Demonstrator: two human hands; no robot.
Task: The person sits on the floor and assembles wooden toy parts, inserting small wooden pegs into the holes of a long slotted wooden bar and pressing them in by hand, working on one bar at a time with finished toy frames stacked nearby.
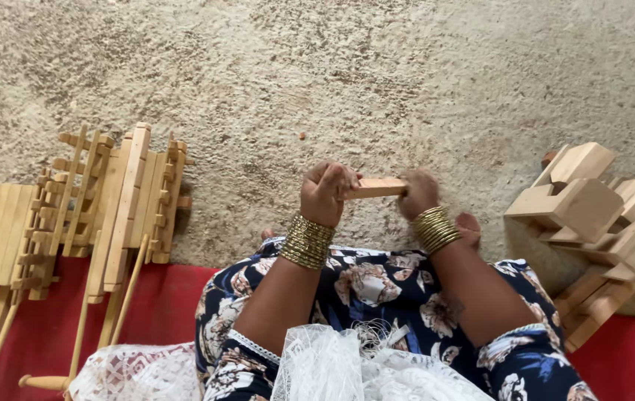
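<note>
A small flat wooden piece (379, 187) is held level between both hands above the sandy ground. My left hand (326, 190) grips its left end with fingers curled, and my right hand (417, 191) closes on its right end. Stacks of gold bangles circle both wrists. My lap below is covered by dark floral cloth (365, 286) and white lace.
Several assembled slatted wooden pieces (120, 204) lie at the left, partly on a red mat (50, 319). A pile of chunky wooden blocks (599, 215) sits at the right. Rough sandy ground (347, 74) stretches ahead.
</note>
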